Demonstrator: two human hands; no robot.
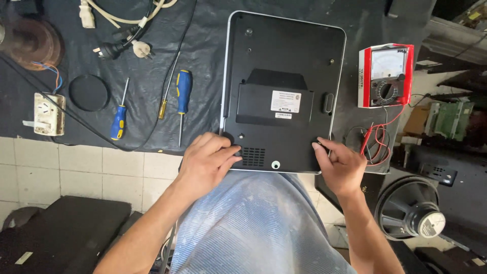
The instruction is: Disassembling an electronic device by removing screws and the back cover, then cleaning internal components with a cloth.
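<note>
A black flat device (284,66) with a silver rim lies face down on a dark cloth-covered table (203,40). Its back shows a raised cover with a white label. My left hand (207,162) rests on the device's near left corner, fingers curled over a round rubber foot. My right hand (341,165) touches the near right corner, fingertips pinched at the edge. Neither hand lifts anything.
Left of the device lie three screwdrivers, two blue-and-yellow (119,117) (182,96) and a thin yellow one (165,101). A red-framed analog multimeter (386,75) with red and black leads sits at right. Plugs, cables, a wall socket (49,114) and a black ring (89,93) are at left. A loudspeaker (413,210) lies on the floor.
</note>
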